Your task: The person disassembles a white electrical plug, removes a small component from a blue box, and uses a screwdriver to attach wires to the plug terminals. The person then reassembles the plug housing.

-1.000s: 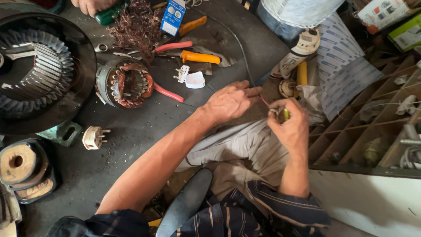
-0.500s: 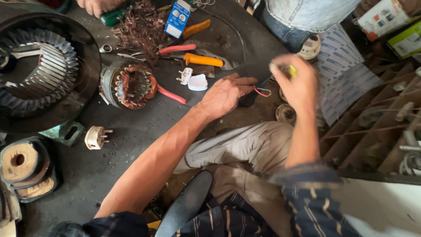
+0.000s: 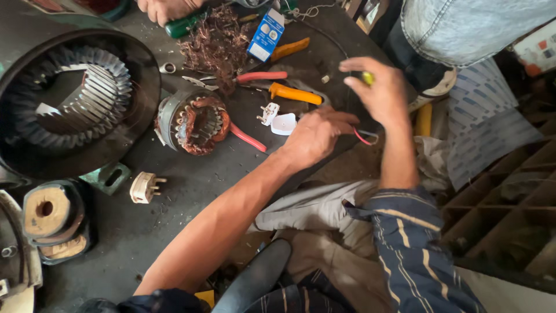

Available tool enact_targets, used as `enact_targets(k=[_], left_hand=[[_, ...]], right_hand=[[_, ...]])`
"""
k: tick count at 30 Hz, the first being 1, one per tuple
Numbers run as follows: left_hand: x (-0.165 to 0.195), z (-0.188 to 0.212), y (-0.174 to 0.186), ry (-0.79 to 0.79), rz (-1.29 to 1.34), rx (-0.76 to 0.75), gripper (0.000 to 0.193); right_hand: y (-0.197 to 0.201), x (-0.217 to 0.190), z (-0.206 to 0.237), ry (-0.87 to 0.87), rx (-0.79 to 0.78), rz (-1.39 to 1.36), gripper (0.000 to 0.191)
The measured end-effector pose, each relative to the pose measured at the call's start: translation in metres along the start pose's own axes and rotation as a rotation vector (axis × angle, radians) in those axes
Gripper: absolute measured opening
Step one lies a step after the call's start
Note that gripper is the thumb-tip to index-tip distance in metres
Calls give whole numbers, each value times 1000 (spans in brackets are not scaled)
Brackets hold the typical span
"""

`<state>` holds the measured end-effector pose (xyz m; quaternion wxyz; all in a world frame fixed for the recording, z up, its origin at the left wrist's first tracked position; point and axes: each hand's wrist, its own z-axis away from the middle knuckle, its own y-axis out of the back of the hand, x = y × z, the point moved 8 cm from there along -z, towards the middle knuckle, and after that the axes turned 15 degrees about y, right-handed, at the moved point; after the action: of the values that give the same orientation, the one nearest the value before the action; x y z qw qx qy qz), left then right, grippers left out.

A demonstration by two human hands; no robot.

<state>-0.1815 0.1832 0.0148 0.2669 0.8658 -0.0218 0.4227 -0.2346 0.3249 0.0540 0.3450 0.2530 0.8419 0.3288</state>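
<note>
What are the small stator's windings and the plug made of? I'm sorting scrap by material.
The stator windings look like bare copper: reddish-brown, dull sheen, in a grey metal shell, likely steel or aluminium. The plug looks like cream plastic, matte and grimy, with pins that seem to be metal.

Single head-worn view, looking steeply down from close above. Dark, grimy metal workbench (image 3: 174,226) fills the left and centre; the wearer's lap sits at the bottom edge.
</note>
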Motion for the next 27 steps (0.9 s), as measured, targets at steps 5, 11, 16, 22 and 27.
enact_targets(k=[5, 11, 16, 22, 27], left_hand=[[0, -9, 16, 141, 192, 40, 39], [-7, -12, 20, 306, 396, 53, 30], [-7, -11, 24, 301, 451, 39, 27], [-19, -12, 19, 380, 498, 11, 25], [-29, -15, 15, 327, 861, -48, 18]], right_hand=[[31, -14, 32, -24, -62, -133, 24], [25, -42, 41, 171, -62, -412, 22], [16, -38, 36, 137, 47, -452, 16], [9, -49, 33, 200, 116, -292, 15], [5, -47, 35, 145, 285, -332, 8]])
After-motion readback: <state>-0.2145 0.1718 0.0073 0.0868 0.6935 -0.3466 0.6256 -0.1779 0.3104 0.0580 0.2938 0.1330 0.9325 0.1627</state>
